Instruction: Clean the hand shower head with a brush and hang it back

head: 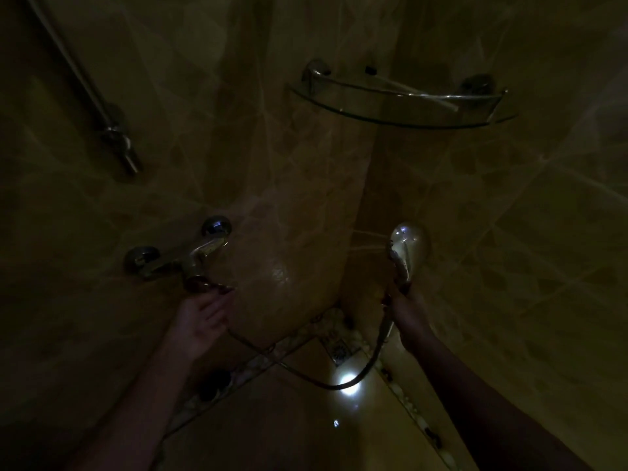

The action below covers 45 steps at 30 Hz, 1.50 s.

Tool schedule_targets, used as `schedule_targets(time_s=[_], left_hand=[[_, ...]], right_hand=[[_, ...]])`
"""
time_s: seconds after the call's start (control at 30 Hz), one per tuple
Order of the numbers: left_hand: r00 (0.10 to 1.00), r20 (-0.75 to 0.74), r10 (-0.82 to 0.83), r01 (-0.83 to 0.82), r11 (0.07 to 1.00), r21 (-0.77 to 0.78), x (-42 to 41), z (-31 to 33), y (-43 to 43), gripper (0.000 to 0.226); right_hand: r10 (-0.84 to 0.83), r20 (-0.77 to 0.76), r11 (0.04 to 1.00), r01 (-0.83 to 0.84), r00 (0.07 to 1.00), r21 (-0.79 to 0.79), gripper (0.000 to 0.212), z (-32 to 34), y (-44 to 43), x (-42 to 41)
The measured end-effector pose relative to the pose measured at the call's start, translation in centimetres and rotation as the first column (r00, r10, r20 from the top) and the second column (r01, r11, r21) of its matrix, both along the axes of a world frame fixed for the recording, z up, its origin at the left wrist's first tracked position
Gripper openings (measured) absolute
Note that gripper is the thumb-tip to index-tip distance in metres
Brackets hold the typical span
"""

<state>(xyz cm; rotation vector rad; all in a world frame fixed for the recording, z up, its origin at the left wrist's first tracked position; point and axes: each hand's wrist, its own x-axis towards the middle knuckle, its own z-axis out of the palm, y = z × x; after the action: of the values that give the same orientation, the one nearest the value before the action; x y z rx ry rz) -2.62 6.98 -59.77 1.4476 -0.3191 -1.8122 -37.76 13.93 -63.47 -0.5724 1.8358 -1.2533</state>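
The scene is very dark. My right hand [406,309] grips the handle of the chrome hand shower head [406,243], held upright near the wall corner, with thin water jets spraying left from its face. Its hose [356,377] loops down and across to the wall mixer tap [190,258]. My left hand [204,314] reaches up to the tap, fingertips touching the lever under the mixer. No brush shows in this view.
A chrome slide rail with its holder [117,136] runs down the left wall. A glass corner shelf [401,103] hangs above. The floor drain [339,350] lies below in the corner, beside a bright reflection on the wet floor.
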Motion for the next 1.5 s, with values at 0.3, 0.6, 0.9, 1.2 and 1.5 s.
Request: schedule_targets(time_s=[0.3, 0.6, 0.9, 1.2, 1.5], left_hand=[[0.994, -0.107, 0.002, -0.003, 1.0, -0.01, -1.0, -0.8, -0.4, 0.015], [0.751, 0.286, -0.596, 0.659, 0.703, -0.267, -10.4, 2.8, 3.2, 0.031], [0.538, 0.569, -0.621, 0.826, 0.257, -0.501, -16.8, 14.6, 3.9, 0.047], [0.662, 0.641, -0.389, 0.749, 0.317, -0.581, -15.7, 23.7, 4.7, 0.04], [0.798, 0.587, -0.139, 0.586, 0.406, -0.701, -13.2, 29.9, 3.0, 0.022]], right_hand=[[0.037, -0.072, 0.997, -0.041, 0.997, -0.058, 0.037, 4.9, 0.5, -0.3], [0.203, -0.075, 0.966, -0.212, 0.976, -0.146, 0.01, 14.4, 0.6, 1.1], [0.58, 0.125, 0.727, -0.442, 0.805, -0.526, 0.049, 27.4, 1.0, 3.5], [0.515, -0.432, 0.624, -0.669, 0.74, -0.403, 0.014, 35.9, 1.0, 4.6], [0.239, -0.702, 0.652, -0.647, 0.671, -0.396, 0.045, 41.5, 0.6, 7.9]])
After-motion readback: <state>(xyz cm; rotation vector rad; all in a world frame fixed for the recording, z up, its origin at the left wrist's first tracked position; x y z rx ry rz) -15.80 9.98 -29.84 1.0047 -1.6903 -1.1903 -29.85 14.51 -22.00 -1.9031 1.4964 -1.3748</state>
